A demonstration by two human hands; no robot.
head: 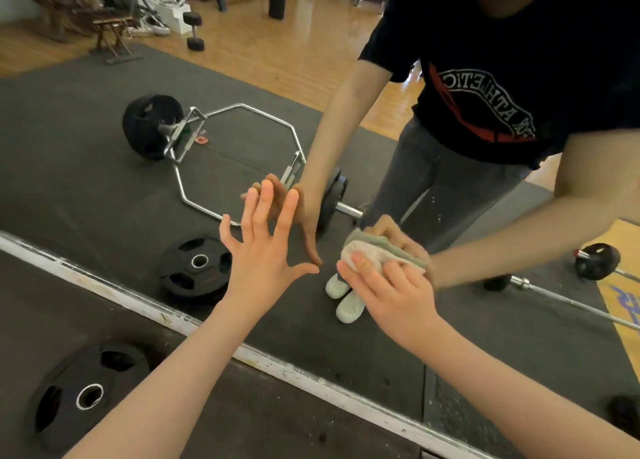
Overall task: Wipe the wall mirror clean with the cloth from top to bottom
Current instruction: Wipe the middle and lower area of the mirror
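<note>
Head view: the left hand (263, 247) is splayed flat on the wall mirror (104, 140), while the right hand (391, 289) presses the bunched cloth (374, 251) low on the glass, near the frame (173, 320). Risk: that bare palm smudging wiped glass.

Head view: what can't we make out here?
- Wall mirror: top and sides cut off by the frame, so wiped area unknown.
- Cloth: mostly hidden under right hand fingers.
- Left hand: palm faces the glass, contact hidden.
- Smudges: too faint to see.
</note>
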